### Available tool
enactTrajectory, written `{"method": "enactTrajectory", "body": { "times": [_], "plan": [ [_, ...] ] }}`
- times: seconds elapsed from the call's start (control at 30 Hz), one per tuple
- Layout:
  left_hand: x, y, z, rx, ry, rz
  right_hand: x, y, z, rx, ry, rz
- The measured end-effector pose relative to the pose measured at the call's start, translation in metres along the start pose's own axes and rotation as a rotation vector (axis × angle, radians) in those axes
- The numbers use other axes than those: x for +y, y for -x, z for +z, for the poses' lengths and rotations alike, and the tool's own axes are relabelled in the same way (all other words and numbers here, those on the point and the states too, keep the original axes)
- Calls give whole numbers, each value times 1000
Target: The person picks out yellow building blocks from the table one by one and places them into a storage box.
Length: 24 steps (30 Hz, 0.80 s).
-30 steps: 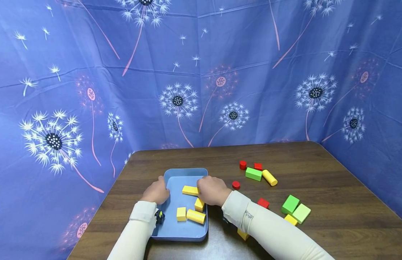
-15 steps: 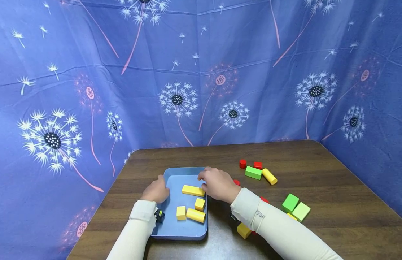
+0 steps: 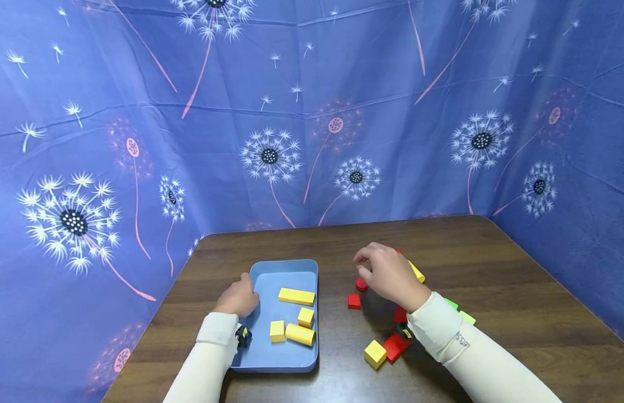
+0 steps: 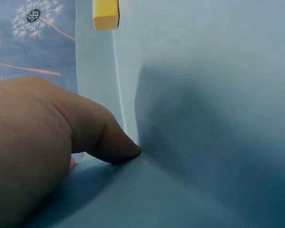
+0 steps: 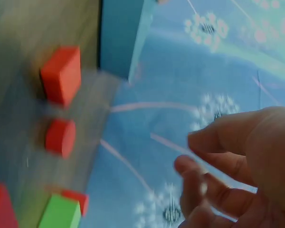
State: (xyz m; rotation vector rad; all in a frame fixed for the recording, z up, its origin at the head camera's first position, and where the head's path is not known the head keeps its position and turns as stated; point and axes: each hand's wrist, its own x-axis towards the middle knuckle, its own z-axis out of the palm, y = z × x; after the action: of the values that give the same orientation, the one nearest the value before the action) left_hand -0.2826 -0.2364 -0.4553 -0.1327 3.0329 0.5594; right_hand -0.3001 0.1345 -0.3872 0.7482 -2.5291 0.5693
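In the head view my left hand (image 3: 237, 296) grips the left wall of a blue tray (image 3: 264, 350). The left wrist view shows the thumb (image 4: 102, 135) pressed against the inside of that wall. Inside the tray lie a long yellow block (image 3: 297, 296), a yellow cube (image 3: 306, 317), a second yellow cube (image 3: 277, 331) and a yellow cylinder (image 3: 300, 334). My right hand (image 3: 392, 274) hovers over the table to the tray's right, fingers loosely bent and holding nothing. Beneath and beside it are a red disc (image 3: 361, 285) and a red cube (image 3: 354, 301).
Nearer on the brown table (image 3: 342, 380) sit a yellow cube (image 3: 375, 354) and a red block (image 3: 395, 347). A yellow cylinder (image 3: 417, 272) and green blocks (image 3: 466, 318) are partly hidden by the right arm. A blue patterned cloth (image 3: 312, 168) hangs behind the table.
My right hand has let go of the long yellow block inside the tray and moved right, out over the loose blocks. The left hand keeps its grip on the tray wall.
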Motion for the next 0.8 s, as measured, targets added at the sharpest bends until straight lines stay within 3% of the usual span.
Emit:
{"method": "enactTrajectory", "body": {
  "times": [0.47,0.63,0.8],
  "plan": [
    [0,0,-1,24,-11,9,65,12,-29,-140,186,280],
    [0,0,-1,19,0,7,81,16,-24,-192,189,329],
    [0,1,1,18,4,6,92,18,-16,-221,208,326]
  ]
}}
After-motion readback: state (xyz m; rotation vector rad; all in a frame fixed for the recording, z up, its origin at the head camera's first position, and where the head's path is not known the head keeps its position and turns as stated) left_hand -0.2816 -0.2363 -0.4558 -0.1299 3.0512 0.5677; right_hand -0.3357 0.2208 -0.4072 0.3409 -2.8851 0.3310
